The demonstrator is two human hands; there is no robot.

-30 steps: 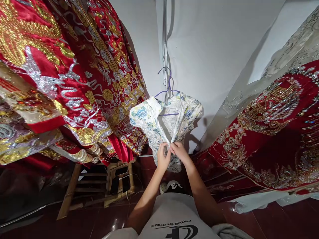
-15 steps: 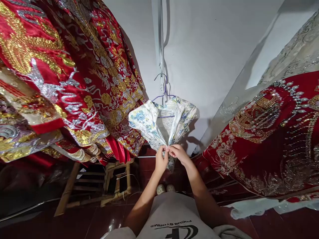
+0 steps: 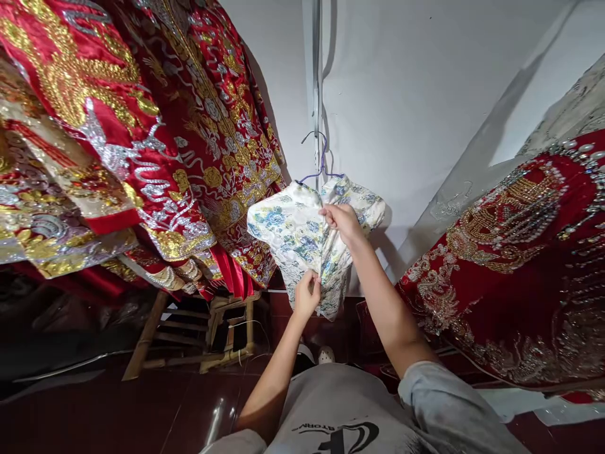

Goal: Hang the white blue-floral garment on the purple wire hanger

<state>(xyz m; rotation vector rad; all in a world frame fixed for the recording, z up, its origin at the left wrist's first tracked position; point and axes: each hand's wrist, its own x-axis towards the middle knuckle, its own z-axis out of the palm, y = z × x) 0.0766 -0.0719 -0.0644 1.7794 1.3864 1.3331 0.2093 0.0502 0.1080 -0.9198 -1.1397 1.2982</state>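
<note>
A white short-sleeved top (image 3: 295, 230) with blue and yellow flowers hangs in front of me on a thin purple hanger (image 3: 323, 165). Its front edges meet along a straight zipper (image 3: 322, 249). Just below the collar, my right hand (image 3: 343, 221) is closed in a pinch at the top of this zipper; the small pull itself is hidden by the fingers. Lower down, my left hand (image 3: 307, 294) pinches the cloth at the bottom of the front seam, thumb and forefinger together.
Red garments with gold and silver embroidery (image 3: 203, 126) hang close on the left. To the right stands a red beaded gown (image 3: 510, 252). A metal rail (image 3: 316, 75) runs down the white wall (image 3: 406, 82). A bamboo chair (image 3: 227, 328) is at lower left on the dark tiled floor.
My right hand has risen from the waist to near the collar, and the gaping front of the top is now closed. My left hand stays low on the seam.
</note>
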